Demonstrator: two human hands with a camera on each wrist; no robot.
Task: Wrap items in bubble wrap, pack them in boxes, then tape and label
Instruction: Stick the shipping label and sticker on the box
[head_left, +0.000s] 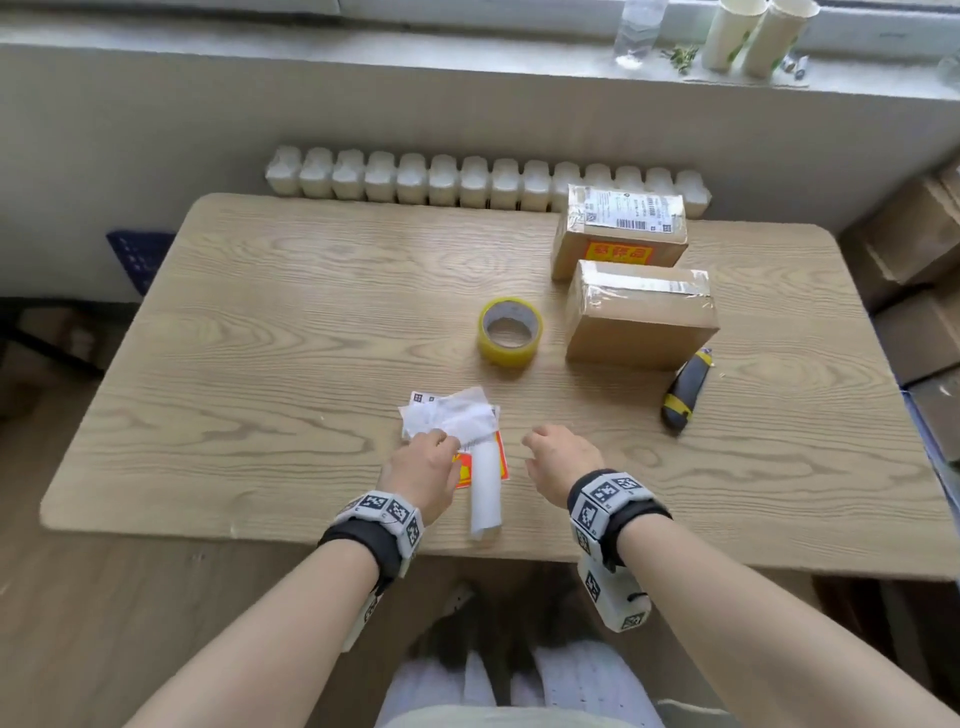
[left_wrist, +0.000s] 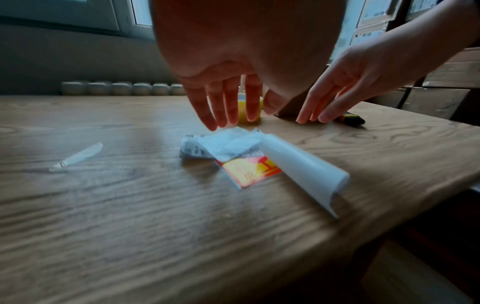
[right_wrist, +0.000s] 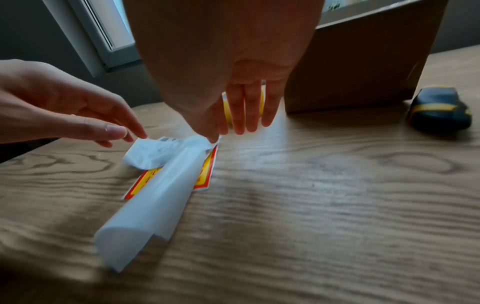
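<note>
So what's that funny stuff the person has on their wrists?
Each bare forearm has a black strap round the wrist with white blocks on it, printed with black-and-white square patterns like little codes. On the right wrist, another white block with the same patterns hangs underneath. No sleeves or gloves show.

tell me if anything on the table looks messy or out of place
The paper pile near the front edge is untidy: crumpled white slips lie over a red and yellow sticker, with a curled backing sheet across it. A small clear scrap lies apart to its left.
</note>
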